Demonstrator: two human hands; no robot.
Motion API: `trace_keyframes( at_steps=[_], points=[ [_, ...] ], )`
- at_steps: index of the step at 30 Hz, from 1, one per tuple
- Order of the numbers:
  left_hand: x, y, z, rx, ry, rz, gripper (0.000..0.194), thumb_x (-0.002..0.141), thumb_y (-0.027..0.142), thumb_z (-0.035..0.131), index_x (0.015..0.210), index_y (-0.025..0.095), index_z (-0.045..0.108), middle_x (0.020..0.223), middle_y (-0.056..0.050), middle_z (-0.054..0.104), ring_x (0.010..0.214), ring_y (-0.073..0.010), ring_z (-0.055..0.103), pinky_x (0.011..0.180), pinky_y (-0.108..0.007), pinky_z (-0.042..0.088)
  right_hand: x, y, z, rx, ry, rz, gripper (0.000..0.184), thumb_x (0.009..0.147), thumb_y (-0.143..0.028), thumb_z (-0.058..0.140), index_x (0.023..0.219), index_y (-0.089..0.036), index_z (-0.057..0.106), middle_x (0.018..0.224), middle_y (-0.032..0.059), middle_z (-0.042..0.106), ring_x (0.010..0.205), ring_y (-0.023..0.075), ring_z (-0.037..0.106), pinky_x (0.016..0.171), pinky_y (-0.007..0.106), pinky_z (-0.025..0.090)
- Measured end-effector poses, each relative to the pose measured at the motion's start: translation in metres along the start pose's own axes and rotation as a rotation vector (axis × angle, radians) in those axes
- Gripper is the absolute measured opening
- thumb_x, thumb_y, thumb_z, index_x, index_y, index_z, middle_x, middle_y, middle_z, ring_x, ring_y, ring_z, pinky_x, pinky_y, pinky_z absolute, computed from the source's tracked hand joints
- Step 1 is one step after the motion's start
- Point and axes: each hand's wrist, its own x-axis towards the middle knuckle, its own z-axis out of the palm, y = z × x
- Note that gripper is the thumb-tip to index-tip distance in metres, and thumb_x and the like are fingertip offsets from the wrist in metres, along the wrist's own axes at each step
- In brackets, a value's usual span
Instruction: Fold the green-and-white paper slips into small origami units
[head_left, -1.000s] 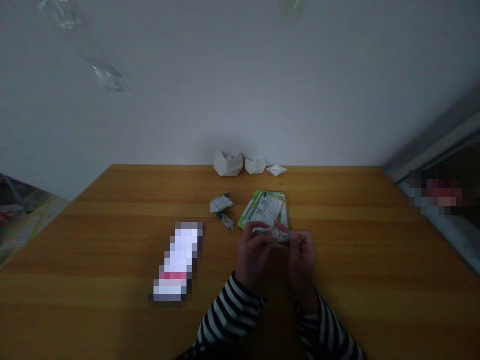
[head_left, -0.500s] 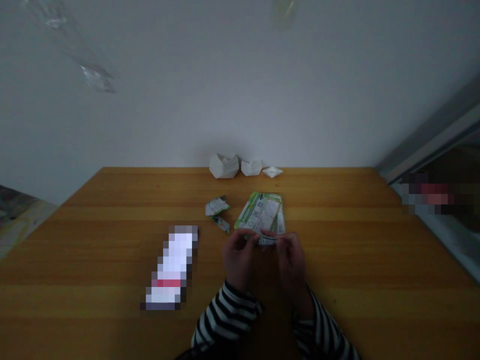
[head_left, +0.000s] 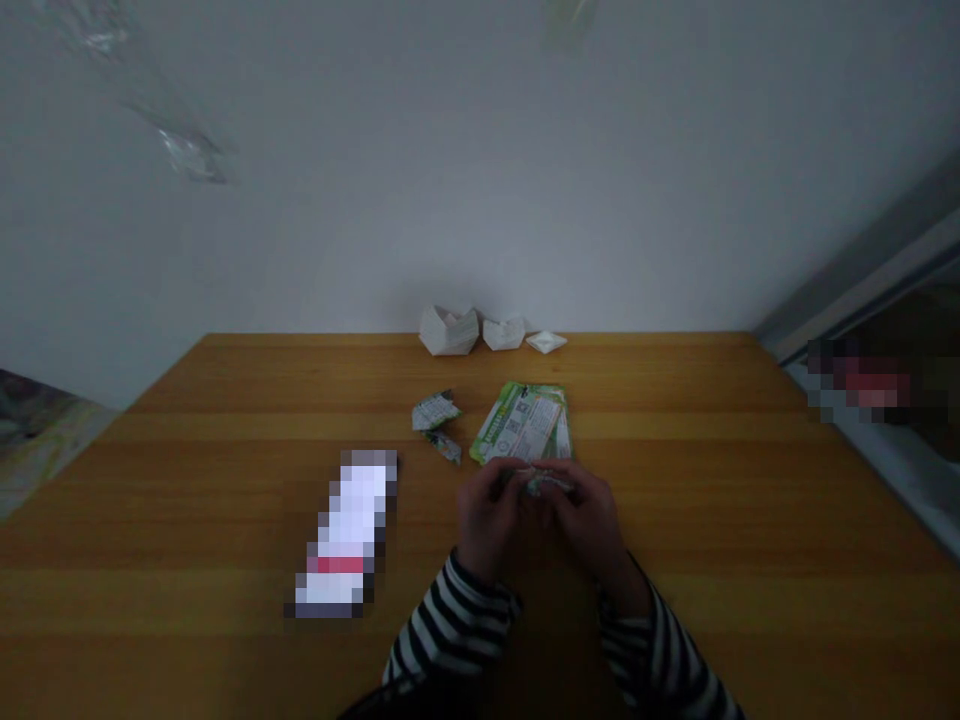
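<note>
Between my two hands is a small folded piece of printed paper, mostly covered by the fingers. My left hand pinches its left side, and my right hand grips it from the right with the thumb on top. Just beyond the fingers lies a stack of green-and-white printed sheets. To the left of the stack, a folded printed paper piece rests on the table with another narrow folded part at its lower edge; I cannot tell if they are joined.
Along the wall stand a large white paper boat, a smaller paper boat and a flat white folded paper. A phone with a lit, blurred-out screen lies left of my hands on the wooden table.
My hands have come closer together around the folded paper, and the right thumb has moved inward over it. The paper now shows less flat, bunched between the fingers.
</note>
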Motion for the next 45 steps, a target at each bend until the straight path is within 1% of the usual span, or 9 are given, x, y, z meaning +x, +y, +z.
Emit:
trace_keyframes(
  at_steps=[7,12,19,23,26,31,37,40,45],
  points=[
    [0.006,0.000,-0.001,-0.191,-0.081,-0.143,0.026,0.076,0.022,0.065,0.102,0.017,0.062,0.061,0.004,0.062,0.054,-0.0126,0.063,0.054,-0.022,0.051,-0.003,0.002,0.004,0.090,0.131,0.054,0.018,0.081,-0.030,0.063,0.096,-0.019,0.061,0.061,-0.0022,0.064,0.039,0.0101,0.054,0.040,0.021,0.047],
    [0.008,-0.003,-0.004,-0.245,-0.061,-0.222,0.023,0.082,0.029,0.058,0.099,0.014,0.063,0.057,0.001,0.065,0.047,-0.0140,0.062,0.050,-0.025,0.052,-0.003,0.003,0.000,0.078,-0.042,0.083,0.020,0.083,-0.030,0.060,0.101,-0.021,0.064,0.073,0.0016,0.070,0.055,0.0166,0.068,0.055,0.028,0.057],
    [0.011,-0.005,-0.017,0.235,-0.087,0.046,0.025,0.085,0.019,0.052,0.104,0.019,0.066,0.088,-0.006,0.074,0.074,-0.0180,0.069,0.068,-0.029,0.054,-0.003,0.005,-0.003,-0.049,-0.235,0.032,0.031,0.084,-0.028,0.057,0.114,-0.022,0.061,0.089,0.0033,0.072,0.071,0.0178,0.069,0.064,0.029,0.056],
    [0.010,0.000,-0.017,0.371,-0.306,0.122,0.028,0.088,0.021,0.051,0.113,0.020,0.063,0.091,-0.006,0.074,0.084,-0.0191,0.069,0.077,-0.030,0.053,-0.002,0.002,-0.004,-0.223,-0.181,-0.003,0.019,0.083,-0.028,0.059,0.098,-0.019,0.068,0.084,0.0037,0.073,0.073,0.0183,0.067,0.068,0.029,0.053],
    [0.008,0.011,-0.020,0.441,-0.322,0.112,0.034,0.090,0.025,0.051,0.123,0.019,0.055,0.085,-0.005,0.073,0.078,-0.0188,0.069,0.071,-0.029,0.053,-0.001,0.002,-0.006,-0.209,-0.098,0.011,0.018,0.084,-0.033,0.059,0.091,-0.020,0.070,0.088,0.0048,0.073,0.080,0.0205,0.068,0.074,0.032,0.052],
    [0.030,0.026,-0.065,0.608,-0.124,0.233,0.029,0.093,0.020,0.045,0.119,0.021,0.056,0.100,-0.007,0.069,0.089,-0.0182,0.066,0.080,-0.031,0.052,0.000,0.004,-0.011,0.119,0.004,0.116,0.028,0.087,-0.043,0.054,0.102,-0.020,0.059,0.080,0.0053,0.074,0.062,0.0195,0.068,0.051,0.028,0.051],
    [0.077,0.021,-0.127,0.925,-0.295,0.374,0.031,0.087,0.009,0.048,0.115,0.018,0.058,0.106,-0.009,0.061,0.096,-0.0196,0.060,0.087,-0.034,0.049,0.001,-0.003,-0.013,0.335,0.027,0.149,0.029,0.084,-0.043,0.060,0.102,-0.021,0.056,0.089,0.0068,0.075,0.084,0.0209,0.070,0.081,0.036,0.053],
    [0.081,0.018,-0.129,0.974,-0.399,0.412,0.030,0.086,0.010,0.050,0.113,0.018,0.059,0.106,-0.008,0.059,0.095,-0.0191,0.059,0.085,-0.033,0.050,0.001,-0.003,-0.014,0.318,0.058,0.144,0.028,0.083,-0.043,0.062,0.099,-0.020,0.059,0.090,0.0078,0.075,0.082,0.0202,0.070,0.077,0.033,0.053],
    [0.065,0.011,-0.117,0.930,-0.222,0.415,0.026,0.090,0.016,0.048,0.114,0.019,0.057,0.108,-0.008,0.057,0.097,-0.0189,0.057,0.084,-0.033,0.050,0.002,0.002,-0.020,0.426,0.127,0.145,0.031,0.085,-0.041,0.060,0.108,-0.021,0.057,0.093,0.0088,0.073,0.067,0.0172,0.068,0.048,0.024,0.047]
  ],
)
